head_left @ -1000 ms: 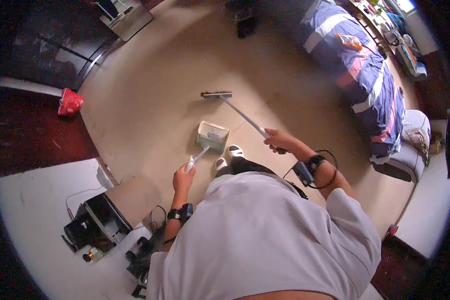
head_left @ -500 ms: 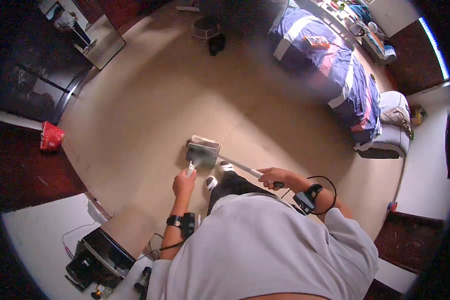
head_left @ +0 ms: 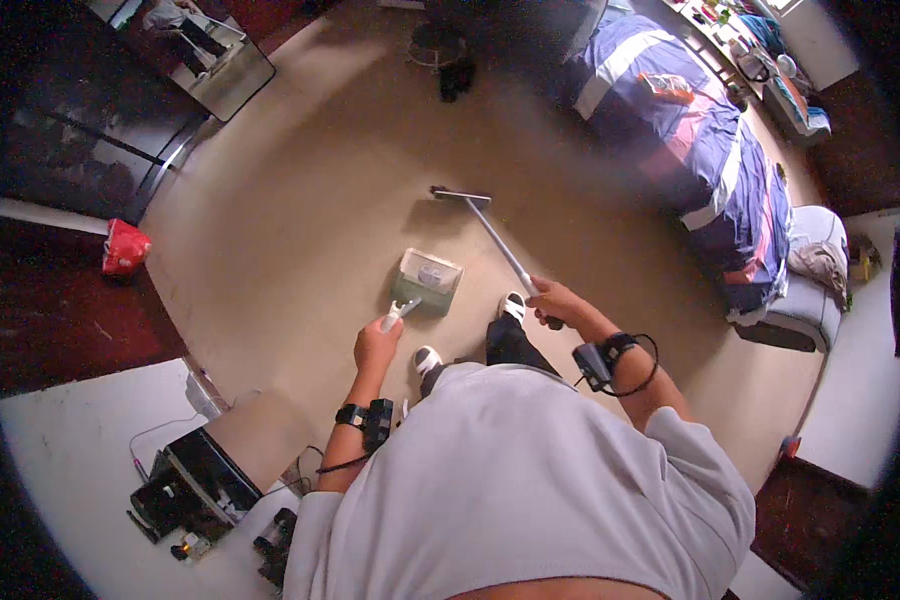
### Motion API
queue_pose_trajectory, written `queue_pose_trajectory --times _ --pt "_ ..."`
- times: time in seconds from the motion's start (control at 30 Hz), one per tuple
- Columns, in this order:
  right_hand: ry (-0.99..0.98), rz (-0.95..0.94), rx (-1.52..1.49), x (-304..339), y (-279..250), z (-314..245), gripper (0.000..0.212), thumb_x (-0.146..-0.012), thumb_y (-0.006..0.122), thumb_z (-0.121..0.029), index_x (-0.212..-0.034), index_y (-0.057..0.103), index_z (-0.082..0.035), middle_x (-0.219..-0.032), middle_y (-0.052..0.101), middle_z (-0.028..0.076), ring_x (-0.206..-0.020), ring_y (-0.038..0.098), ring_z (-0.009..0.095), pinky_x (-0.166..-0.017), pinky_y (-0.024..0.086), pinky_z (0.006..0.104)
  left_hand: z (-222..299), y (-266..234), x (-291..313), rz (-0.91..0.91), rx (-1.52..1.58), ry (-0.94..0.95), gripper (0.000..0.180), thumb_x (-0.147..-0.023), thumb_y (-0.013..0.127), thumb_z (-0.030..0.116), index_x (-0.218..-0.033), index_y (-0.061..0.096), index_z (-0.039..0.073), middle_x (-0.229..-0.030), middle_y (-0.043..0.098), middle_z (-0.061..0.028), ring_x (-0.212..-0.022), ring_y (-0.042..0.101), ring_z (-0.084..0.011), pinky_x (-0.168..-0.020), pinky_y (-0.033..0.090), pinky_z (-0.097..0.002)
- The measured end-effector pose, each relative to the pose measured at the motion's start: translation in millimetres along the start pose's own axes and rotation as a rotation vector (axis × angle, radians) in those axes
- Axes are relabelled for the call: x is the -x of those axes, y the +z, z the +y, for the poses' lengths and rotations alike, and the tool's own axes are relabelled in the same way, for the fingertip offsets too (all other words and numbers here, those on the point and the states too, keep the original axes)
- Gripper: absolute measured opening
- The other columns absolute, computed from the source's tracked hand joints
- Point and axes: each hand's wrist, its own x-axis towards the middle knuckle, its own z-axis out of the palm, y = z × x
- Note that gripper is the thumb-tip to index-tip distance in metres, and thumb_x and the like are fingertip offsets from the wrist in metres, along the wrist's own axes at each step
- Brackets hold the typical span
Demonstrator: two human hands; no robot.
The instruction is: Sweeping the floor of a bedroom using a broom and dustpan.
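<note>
My left hand [head_left: 376, 343] is wrapped round the white handle of a dustpan [head_left: 431, 270]. The pan, pale at its far lip and grey-green nearer me, sits at floor level ahead of my feet. My right hand [head_left: 560, 302] grips a long grey pole, the handle of a broom [head_left: 497, 241]. Its narrow head, light on top with a dark edge, is out on the floor beyond the dustpan, apart from it. I cannot make out the head's underside. Both wrists carry strapped black devices with cables.
A bed with a purple, striped cover [head_left: 660, 130] stands at the far right, with a grey padded seat [head_left: 815, 285] at its near end. A red bag [head_left: 126, 247] lies by the left wall. A mirror [head_left: 232, 80] leans far left, and a bin [head_left: 437, 45] stands at the back.
The broom head has moved from the dustpan out to the far floor. My right hand has moved forward. The dustpan shows slightly farther right, and my feet have moved apart.
</note>
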Motion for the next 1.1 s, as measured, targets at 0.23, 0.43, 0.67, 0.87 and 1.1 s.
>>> queue_pose_trajectory --times 0.23,0.43,0.67,0.87,1.1 --pt "0.147 -0.133 0.407 22.1 36.2 7.0 0.076 -0.081 0.061 -0.021 -0.147 0.027 -0.01 -0.071 0.059 0.004 -0.053 0.054 0.013 -0.045 0.042 0.0324 -33.4 20.4 5.9 0.037 0.088 -0.047 0.04 -0.081 0.061 0.046 -0.098 0.07 0.011 -0.085 0.068 -0.0165 -0.079 0.065 -0.0352 -0.068 0.05 -0.0438" --pt "0.258 -0.219 -0.028 50.0 33.2 -13.8 0.062 -0.084 0.06 -0.012 -0.141 0.038 -0.003 -0.072 0.059 0.005 -0.053 0.053 0.013 -0.044 0.04 0.0265 -47.4 4.4 -11.5 0.075 0.01 -0.099 0.043 -0.08 0.062 0.048 -0.098 0.07 0.009 -0.084 0.068 -0.0175 -0.078 0.065 -0.0354 -0.069 0.05 -0.0434" --pt "0.185 -0.081 -0.018 58.9 20.5 -32.7 0.048 -0.085 0.059 -0.014 -0.132 0.049 -0.012 -0.067 0.055 0.003 -0.05 0.049 0.009 -0.041 0.036 0.0243 -77.6 2.6 -21.0 0.089 0.107 -0.083 0.042 -0.083 0.064 0.041 -0.101 0.068 0.003 -0.083 0.068 -0.0193 -0.074 0.066 -0.0315 -0.068 0.049 -0.0375" --pt "0.002 0.044 0.055 16.3 32.7 -19.2 0.037 -0.083 0.059 -0.011 -0.119 0.051 -0.006 -0.06 0.053 0.003 -0.048 0.052 0.014 -0.04 0.039 0.0295 -61.3 10.2 -39.0 0.144 0.155 -0.087 0.04 -0.08 0.062 0.045 -0.099 0.07 0.01 -0.084 0.068 -0.0168 -0.078 0.065 -0.0352 -0.07 0.05 -0.0428" --pt "0.151 -0.124 0.004 27.9 41.2 12.4 0.025 -0.08 0.06 -0.008 -0.105 0.056 -0.005 -0.065 0.055 0.004 -0.052 0.053 0.013 -0.043 0.041 0.0281 -8.7 -0.1 -43.1 0.027 -0.119 0.139 0.039 -0.08 0.062 0.044 -0.102 0.069 0.013 -0.087 0.068 -0.017 -0.081 0.065 -0.036 -0.071 0.051 -0.0451"
